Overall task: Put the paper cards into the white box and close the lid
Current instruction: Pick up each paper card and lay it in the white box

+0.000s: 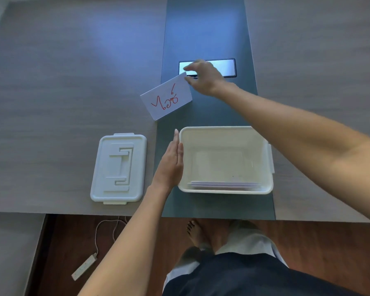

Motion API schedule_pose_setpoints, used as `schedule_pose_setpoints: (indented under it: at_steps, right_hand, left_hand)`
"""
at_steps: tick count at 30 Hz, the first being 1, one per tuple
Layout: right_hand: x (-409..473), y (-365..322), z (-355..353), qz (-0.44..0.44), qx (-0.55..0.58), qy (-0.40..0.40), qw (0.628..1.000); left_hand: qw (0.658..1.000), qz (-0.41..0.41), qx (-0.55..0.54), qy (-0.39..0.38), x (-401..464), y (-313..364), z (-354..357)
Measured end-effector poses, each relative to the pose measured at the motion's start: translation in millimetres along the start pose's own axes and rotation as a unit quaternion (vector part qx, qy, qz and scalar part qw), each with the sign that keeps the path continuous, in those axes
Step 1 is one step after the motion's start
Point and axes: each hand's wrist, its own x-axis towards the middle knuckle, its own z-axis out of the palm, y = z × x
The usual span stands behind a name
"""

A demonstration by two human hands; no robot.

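The open white box (pixel 267 154) stands on the dark centre strip of the table, with a few paper cards (pixel 224 184) lying flat against its near wall. Its white lid (pixel 119 168) lies flat on the table to the left. My left hand (pixel 170 165) rests flat and upright against the box's left wall, fingers together. My right hand (pixel 203 76) reaches beyond the box and pinches the upper right corner of a white paper card (pixel 166 97) with red writing; the card is tilted, and I cannot tell if it is lifted off the table.
A silver cable-port cover (pixel 226 68) is set in the dark strip behind my right hand. Below the table's near edge are a wooden floor, a white power strip (pixel 83 268) with its cord, and my legs and a bare foot (pixel 195 231).
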Motion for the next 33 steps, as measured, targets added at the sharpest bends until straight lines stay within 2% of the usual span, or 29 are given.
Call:
schedule_pose_setpoints:
  at_steps: [3,6,9,12,18,24,33]
  right_hand:
    - [30,-11,11,-0.055,-0.1,-0.051,0.992]
    - [51,-17,21,-0.112,-0.204,-0.108,0.966]
    - [60,-18,32,-0.124,-0.262,-0.158,0.944]
    - [61,-15,41,-0.121,-0.281,-0.166,0.938]
    - [48,-12,32,-0.072,-0.256,-0.166,0.95]
    - [18,9,-2,-0.027,-0.139,-0.121,0.982]
    - [-93,34,-90,-0.053,-0.016,-0.055,0.997]
  left_hand:
    - [1.0,-0.005,-0.001,0.0,1,0,0]
    - [1.0,-0.009,-0.002,-0.001,2,-1,-1]
    - [1.0,-0.01,-0.007,-0.002,2,-2,0]
    - [1.0,-0.011,-0.009,0.004,1,-2,1]
    - [1.0,-0.015,-0.013,-0.006,1,0,-1]
    - [1.0,-0.01,-0.019,-0.008,1,-1,-1]
    - [1.0,-0.001,-0.03,-0.001,-3,-1,-1]
